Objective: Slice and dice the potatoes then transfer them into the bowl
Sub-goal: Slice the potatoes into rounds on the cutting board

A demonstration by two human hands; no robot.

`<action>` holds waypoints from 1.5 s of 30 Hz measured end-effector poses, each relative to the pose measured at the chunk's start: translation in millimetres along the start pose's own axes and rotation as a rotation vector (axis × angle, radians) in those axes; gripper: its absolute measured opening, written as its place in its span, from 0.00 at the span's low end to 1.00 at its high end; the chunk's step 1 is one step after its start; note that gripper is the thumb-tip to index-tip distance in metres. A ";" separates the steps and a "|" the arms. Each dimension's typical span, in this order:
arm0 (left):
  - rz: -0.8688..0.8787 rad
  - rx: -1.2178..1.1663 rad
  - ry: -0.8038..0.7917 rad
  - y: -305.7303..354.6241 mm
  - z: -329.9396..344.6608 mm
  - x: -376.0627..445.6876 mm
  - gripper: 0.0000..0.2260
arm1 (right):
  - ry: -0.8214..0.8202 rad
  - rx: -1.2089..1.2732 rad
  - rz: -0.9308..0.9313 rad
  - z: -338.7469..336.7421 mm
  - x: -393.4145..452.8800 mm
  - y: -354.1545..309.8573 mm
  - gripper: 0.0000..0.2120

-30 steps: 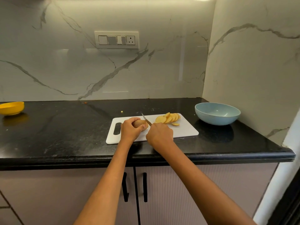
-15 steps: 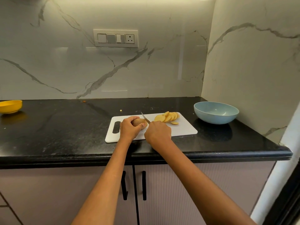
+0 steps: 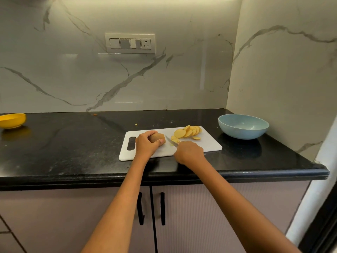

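Near edge: your right hand (image 3: 189, 152) is wrapped on the knife (image 3: 171, 141) handle, fingers curled tight round it. The blade has swung off the potato (image 3: 157, 138) since 0.5 s ago; it now lies low and angled on the board (image 3: 209, 143), tip close to the cut face, edge beside 1 or 2 fresh rounds. I read that as a slice just completed and the knife clearing it aside.

Your left hand (image 3: 145, 145) grips the uncut potato stub, fingers curled over the top, thumb pressed on the near side close to the cut face. It hasn't shifted in the last 1 s.

Further out: slices (image 3: 187, 132) fanned in an overlapping row on the board's far right part, more loose rounds just beside the blade. Exact count not readable.

Bowl (image 3: 243, 126), blue, sits on the counter (image 3: 73, 143) right of the board, apart from it, nothing visible inside.

Far left: yellow bowl (image 3: 11, 120), well apart, not involved.

Status, my call: slicing roughly half done on this potato, dicing not started, no transfer yet. Next cut needs the thumb pulled back; the stub is short and the thumb sits near the blade path.
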State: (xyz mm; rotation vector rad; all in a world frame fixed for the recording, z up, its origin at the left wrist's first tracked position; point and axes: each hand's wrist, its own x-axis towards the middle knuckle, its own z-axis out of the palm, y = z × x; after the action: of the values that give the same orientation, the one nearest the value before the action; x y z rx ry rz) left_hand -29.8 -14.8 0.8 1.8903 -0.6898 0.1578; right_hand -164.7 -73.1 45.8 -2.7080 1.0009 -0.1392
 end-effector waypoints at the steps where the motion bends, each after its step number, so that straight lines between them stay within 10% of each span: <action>1: -0.003 -0.003 -0.002 0.7 0.1 -0.1 0.19 | 0.020 0.019 0.015 -1.7 -0.8 3.7 0.14; 45: -0.006 -0.047 0.012 -1.5 -0.1 -0.8 0.16 | 0.000 0.037 0.028 -11.5 -5.9 7.0 0.14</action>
State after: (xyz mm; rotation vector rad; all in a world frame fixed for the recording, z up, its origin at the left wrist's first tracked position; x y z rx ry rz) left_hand -29.6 -14.1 -0.8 1.8451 -0.6739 0.1471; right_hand -175.6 -76.8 55.0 -2.6597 1.0258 -0.1514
